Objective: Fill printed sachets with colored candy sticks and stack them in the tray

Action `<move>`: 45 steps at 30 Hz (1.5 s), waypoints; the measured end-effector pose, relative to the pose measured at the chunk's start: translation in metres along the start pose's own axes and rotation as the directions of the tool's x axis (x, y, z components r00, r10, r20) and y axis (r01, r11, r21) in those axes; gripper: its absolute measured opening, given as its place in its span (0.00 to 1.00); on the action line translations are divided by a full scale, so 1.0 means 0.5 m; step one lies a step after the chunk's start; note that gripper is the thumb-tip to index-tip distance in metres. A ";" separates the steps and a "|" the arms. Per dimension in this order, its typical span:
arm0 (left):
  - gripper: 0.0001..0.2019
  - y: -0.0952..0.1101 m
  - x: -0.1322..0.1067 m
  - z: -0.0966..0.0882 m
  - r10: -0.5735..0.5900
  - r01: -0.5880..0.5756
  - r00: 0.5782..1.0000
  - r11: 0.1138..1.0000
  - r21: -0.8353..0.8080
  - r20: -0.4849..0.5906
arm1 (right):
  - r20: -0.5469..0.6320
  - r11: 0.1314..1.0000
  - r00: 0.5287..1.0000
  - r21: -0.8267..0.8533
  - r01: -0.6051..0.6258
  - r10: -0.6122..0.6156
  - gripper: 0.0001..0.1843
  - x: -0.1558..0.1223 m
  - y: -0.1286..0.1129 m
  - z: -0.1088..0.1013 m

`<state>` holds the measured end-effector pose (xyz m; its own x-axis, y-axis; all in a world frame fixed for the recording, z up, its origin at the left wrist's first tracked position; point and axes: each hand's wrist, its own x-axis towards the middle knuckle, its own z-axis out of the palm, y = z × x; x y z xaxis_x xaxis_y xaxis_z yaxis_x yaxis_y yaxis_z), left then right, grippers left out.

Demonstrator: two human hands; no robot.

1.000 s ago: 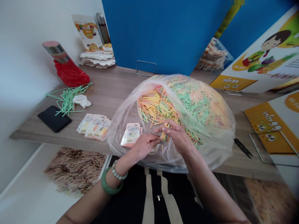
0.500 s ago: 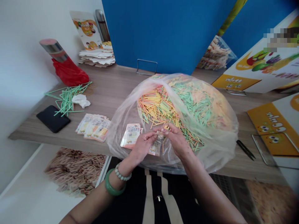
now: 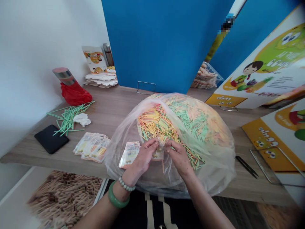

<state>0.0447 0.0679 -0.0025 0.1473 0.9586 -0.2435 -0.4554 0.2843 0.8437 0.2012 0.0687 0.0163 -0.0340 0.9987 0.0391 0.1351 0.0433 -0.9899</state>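
Note:
Both hands are over the front of a big clear plastic bag (image 3: 124, 127) lying on the table. The bag holds many short, thin sticks (image 3: 152, 122) in yellow, pink, orange and green. My left hand (image 3: 145, 156) pinches the left side of a small clear printed packet (image 3: 158, 156). At the packet's other side, the fingers of my right hand (image 3: 179, 156) are closed on its upper edge. Yellowish sticks show at the packet's top, between my fingertips. Beside my left hand lie filled printed packets (image 3: 130, 154), on the bag's plastic.
More filled packets (image 3: 91, 148) lie to the left, near a black phone (image 3: 51, 138), green straws (image 3: 65, 121) and a crumpled tissue (image 3: 82, 119). Black tweezers (image 3: 247, 166) lie right of the bag. Blue panels (image 3: 162, 44) and printed cartons (image 3: 259, 149) stand behind and right.
My view has tilted up, so the table sits lower. My right hand has come down from above the packet to its right edge; the short yellow sticks are now at the packet's top.

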 end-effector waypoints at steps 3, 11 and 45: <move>0.16 0.005 -0.012 0.003 0.003 0.000 0.999 0.999 -0.041 0.054 | -0.072 1.000 0.997 0.010 0.025 -0.024 0.04 -0.008 0.005 0.001; 0.19 0.045 -0.055 0.002 0.090 -0.097 0.994 0.990 0.107 0.068 | -0.051 0.996 0.998 0.085 0.025 -0.020 0.03 -0.032 0.008 0.026; 0.22 0.183 -0.064 -0.393 0.608 0.333 0.770 -0.125 0.935 -0.193 | 0.343 0.414 0.936 -0.844 0.341 -0.071 0.07 -0.060 0.023 0.275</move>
<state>-0.1740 0.0658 -0.0115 -0.3328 0.9137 0.2331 0.9266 0.2710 0.2606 0.0677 0.0353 -0.0150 -0.3815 0.9224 0.0604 0.8803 0.3824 -0.2809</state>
